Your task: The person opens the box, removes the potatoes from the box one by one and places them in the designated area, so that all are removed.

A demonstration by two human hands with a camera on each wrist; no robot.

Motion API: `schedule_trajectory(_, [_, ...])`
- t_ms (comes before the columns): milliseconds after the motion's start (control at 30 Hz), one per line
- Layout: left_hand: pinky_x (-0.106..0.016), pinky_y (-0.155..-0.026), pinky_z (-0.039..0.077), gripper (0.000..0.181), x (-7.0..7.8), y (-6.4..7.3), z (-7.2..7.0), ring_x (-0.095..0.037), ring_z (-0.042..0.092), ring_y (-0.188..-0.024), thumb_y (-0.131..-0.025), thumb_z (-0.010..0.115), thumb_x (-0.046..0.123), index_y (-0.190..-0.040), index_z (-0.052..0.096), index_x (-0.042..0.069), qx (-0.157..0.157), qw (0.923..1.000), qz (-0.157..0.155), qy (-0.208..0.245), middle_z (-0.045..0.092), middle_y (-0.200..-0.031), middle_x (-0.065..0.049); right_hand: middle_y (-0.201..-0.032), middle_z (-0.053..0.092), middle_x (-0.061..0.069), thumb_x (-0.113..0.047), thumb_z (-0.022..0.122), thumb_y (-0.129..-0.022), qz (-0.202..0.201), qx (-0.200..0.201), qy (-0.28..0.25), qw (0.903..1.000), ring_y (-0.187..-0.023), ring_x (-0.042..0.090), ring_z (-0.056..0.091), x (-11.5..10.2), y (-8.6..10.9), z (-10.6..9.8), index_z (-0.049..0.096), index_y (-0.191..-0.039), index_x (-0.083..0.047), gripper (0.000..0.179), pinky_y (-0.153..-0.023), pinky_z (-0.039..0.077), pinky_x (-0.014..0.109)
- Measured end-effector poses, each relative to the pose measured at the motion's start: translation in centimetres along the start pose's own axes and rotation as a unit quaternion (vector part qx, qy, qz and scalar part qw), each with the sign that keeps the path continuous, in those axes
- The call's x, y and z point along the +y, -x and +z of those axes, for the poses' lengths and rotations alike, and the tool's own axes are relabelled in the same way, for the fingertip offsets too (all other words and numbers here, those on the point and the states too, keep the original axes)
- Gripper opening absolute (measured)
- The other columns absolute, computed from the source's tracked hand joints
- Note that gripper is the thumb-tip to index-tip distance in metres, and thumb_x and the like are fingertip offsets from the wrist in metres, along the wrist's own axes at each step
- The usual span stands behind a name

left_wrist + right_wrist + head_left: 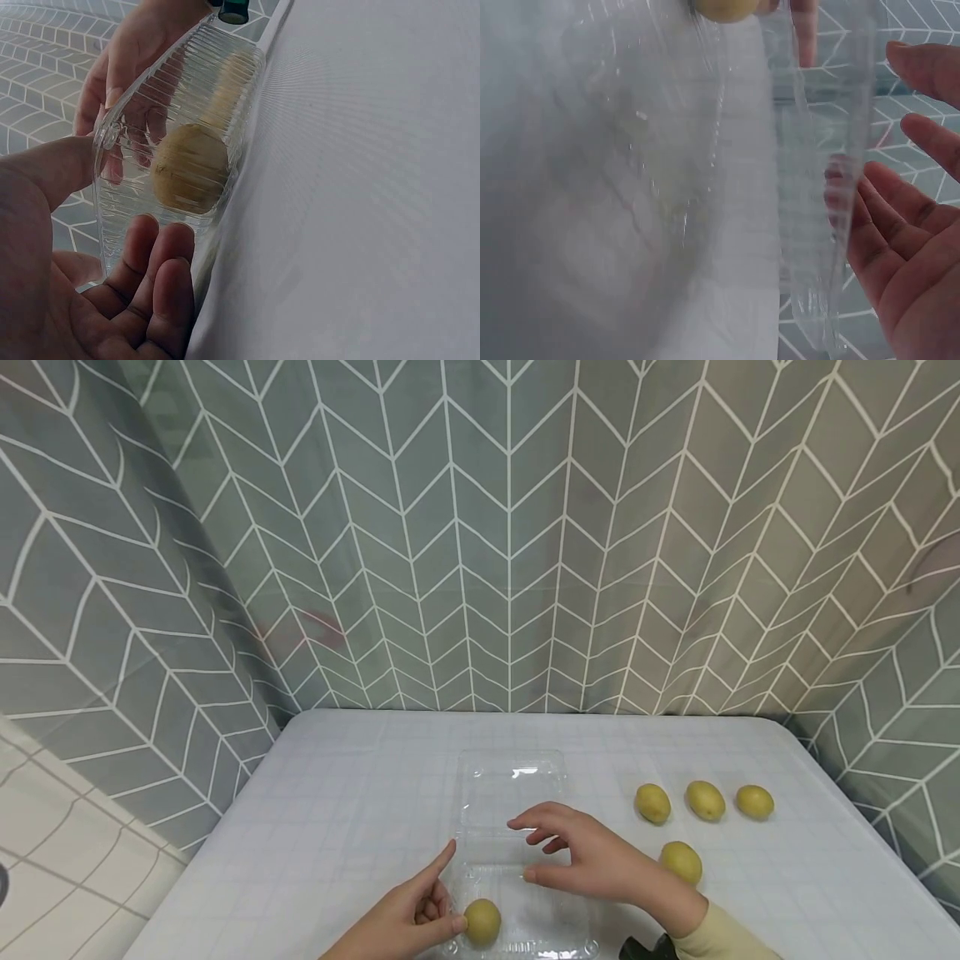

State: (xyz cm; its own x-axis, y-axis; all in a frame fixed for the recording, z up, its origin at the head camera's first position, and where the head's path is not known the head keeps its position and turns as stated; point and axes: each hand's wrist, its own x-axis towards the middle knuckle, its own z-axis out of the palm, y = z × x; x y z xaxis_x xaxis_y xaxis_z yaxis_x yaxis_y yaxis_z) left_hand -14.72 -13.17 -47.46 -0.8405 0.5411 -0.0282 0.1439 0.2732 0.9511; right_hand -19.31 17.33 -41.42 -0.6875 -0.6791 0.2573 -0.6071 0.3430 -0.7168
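Observation:
A clear plastic clamshell container [536, 906] lies unfolded on the table, its lid [510, 785] laid back toward the far side. One yellow lemon [482, 922] sits in the near left corner of its base; in the left wrist view the lemon [191, 169] shows through the ribbed wall. My left hand [412, 910] holds the base's left rim, thumb over the edge by the lemon, index finger stretched forward, other fingers curled outside the wall. Over the container hovers my right hand [573, 852], fingers spread and loosely bent, nothing between them; the right wrist view shows this hand [907, 240] too.
Three lemons stand in a row at the right, among them a middle lemon [706, 800]. Another lemon [681, 862] lies nearer, partly behind my right forearm. A white cloth covers the table [337, 802]. Patterned curtains [480, 543] hang behind and at both sides.

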Motion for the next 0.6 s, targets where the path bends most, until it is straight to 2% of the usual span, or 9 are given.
schedule_trajectory(133, [-0.019,-0.064,0.048,0.08,0.0,0.0,0.0,-0.006,0.053,-0.074,-0.094,0.07,0.027,-0.158,0.024,0.013,-0.002,1.0,-0.005,0.003,0.056,-0.087,0.0,-0.13,0.055,-0.006,-0.028,0.075,-0.091,0.002,-0.016,-0.008,0.9998,-0.106,0.024,0.064,-0.1,-0.3,0.5,0.058,-0.134,-0.019,0.048,-0.085,0.054,0.034])
schedule_trajectory(300, [-0.019,-0.064,0.048,0.08,-0.1,0.0,-0.1,-0.006,0.053,-0.073,-0.094,0.069,0.029,-0.158,0.023,0.013,-0.002,1.0,0.0,-0.006,0.056,-0.087,0.001,-0.132,0.056,-0.008,-0.031,0.073,-0.092,0.007,-0.062,-0.019,0.9979,-0.107,0.019,0.063,-0.1,-0.5,1.1,0.059,-0.135,-0.021,0.046,-0.086,0.053,0.033])
schedule_trajectory(467, [-0.019,-0.064,0.048,0.08,-0.1,-0.1,-0.1,-0.005,0.053,-0.073,-0.095,0.069,0.029,-0.158,0.023,0.013,-0.004,1.0,0.001,-0.008,0.056,-0.087,0.002,-0.131,0.057,-0.004,-0.029,0.071,-0.093,-0.028,-0.097,-0.009,0.9948,-0.105,0.014,0.062,-0.1,-0.9,1.8,0.059,-0.135,-0.014,0.046,-0.084,0.053,0.03])
schedule_trajectory(600, [-0.019,-0.064,0.047,0.08,-0.1,0.0,-0.1,-0.005,0.053,-0.073,-0.095,0.069,0.028,-0.158,0.022,0.011,-0.007,0.9999,0.005,-0.006,0.056,-0.087,0.002,-0.128,0.059,-0.004,-0.026,0.071,-0.093,-0.059,-0.112,0.008,0.9919,-0.104,0.011,0.062,-0.1,-1.2,2.5,0.06,-0.133,-0.014,0.043,-0.082,0.053,0.027])
